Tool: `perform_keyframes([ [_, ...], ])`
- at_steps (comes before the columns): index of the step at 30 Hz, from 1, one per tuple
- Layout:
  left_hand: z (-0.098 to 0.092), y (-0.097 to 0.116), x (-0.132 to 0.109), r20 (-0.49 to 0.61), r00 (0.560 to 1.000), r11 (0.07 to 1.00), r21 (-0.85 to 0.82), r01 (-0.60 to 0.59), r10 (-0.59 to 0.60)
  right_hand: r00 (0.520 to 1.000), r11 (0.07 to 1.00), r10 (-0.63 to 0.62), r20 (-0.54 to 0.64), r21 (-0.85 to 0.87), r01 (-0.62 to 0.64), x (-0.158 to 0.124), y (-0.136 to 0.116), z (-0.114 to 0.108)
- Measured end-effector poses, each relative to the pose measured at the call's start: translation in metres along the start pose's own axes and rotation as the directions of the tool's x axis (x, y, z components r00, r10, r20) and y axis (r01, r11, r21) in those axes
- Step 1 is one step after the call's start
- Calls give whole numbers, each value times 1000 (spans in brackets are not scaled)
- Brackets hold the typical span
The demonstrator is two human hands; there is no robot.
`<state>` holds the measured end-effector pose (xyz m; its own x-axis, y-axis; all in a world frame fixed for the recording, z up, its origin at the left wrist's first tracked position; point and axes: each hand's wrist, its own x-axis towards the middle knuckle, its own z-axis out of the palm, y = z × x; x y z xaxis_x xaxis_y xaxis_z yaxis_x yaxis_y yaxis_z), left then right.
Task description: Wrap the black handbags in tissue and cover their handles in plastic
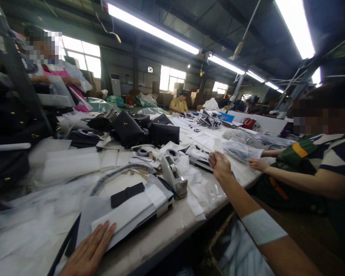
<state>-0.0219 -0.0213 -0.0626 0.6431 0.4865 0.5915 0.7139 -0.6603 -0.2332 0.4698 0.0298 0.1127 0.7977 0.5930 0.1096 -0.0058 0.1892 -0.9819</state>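
My left hand (89, 249) lies flat, fingers stretched out, on the near end of a folded white foam sheet (126, 214). Under that sheet are white paper and a flat black bag, its edge showing; a small black strap piece (128, 194) rests on top. A long handle (117, 170) wrapped in clear film arches behind. My right hand (220, 165) is raised over the table's right side, fingers pinched together, with a small translucent whitish piece (218, 145) sticking up from them. Between my hands stands a grey-white tape dispenser (174, 178).
Black bags (129, 128) are heaped at the table's middle, near rolls of tape (171, 154). White foam sheets (70, 165) lie at left. A co-worker (293, 165) at right handles a plastic-wrapped item (241, 151). Below the edge is a bin of white material (241, 249).
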Motion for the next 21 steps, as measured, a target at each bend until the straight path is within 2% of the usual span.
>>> perform_keyframes([
  [2, -12, 6, 5, 25, 999, 999, 28, 38, -38, 983, 989, 138, 120, 34, -143, -53, 15, -8],
  [4, -22, 13, 10, 40, 997, 997, 43, 62, -64, 921, 954, 288, 262, 3, -300, -115, 36, -14],
  [5, -26, 15, 13, 54, 996, 996, 42, 74, -76, 849, 915, 387, 359, -37, -401, -147, 47, -15],
  [6, -29, 17, 16, 66, 994, 996, 37, 84, -86, 672, 819, 526, 522, -97, -566, -177, 57, -14],
  [7, -31, 19, 18, 77, 992, 995, 28, 94, -96, 518, 726, 592, 617, -129, -676, -204, 66, -11],
  [8, -33, 19, 19, 92, 990, 995, 15, 103, -104, 410, 663, 606, 681, -148, -734, -228, 74, -6],
  [9, -34, 20, 20, 101, 989, 994, 1, 111, -111, 336, 623, 604, 722, -165, -765, -247, 79, 1],
  [10, -35, 19, 21, 107, 987, 993, -16, 119, -117, 296, 594, 601, 742, -168, -786, -262, 83, 9],
  [12, -37, 19, 23, 119, 984, 989, -53, 141, -134, 268, 563, 588, 763, -149, -813, -281, 86, 27],
  [14, -38, 18, 25, 128, 980, 983, -90, 163, -151, 275, 534, 580, 766, -104, -839, -292, 86, 42],
  [16, -40, 17, 27, 139, 976, 976, -116, 182, -165, 317, 512, 578, 752, -32, -859, -299, 87, 51],
  [19, -44, 15, 30, 160, 973, 972, -136, 191, -169, 412, 508, 550, 726, 100, -855, -312, 91, 55],
  [21, -46, 15, 30, 187, 968, 968, -156, 195, -165, 447, 523, 497, 744, 154, -838, -321, 94, 55],
])
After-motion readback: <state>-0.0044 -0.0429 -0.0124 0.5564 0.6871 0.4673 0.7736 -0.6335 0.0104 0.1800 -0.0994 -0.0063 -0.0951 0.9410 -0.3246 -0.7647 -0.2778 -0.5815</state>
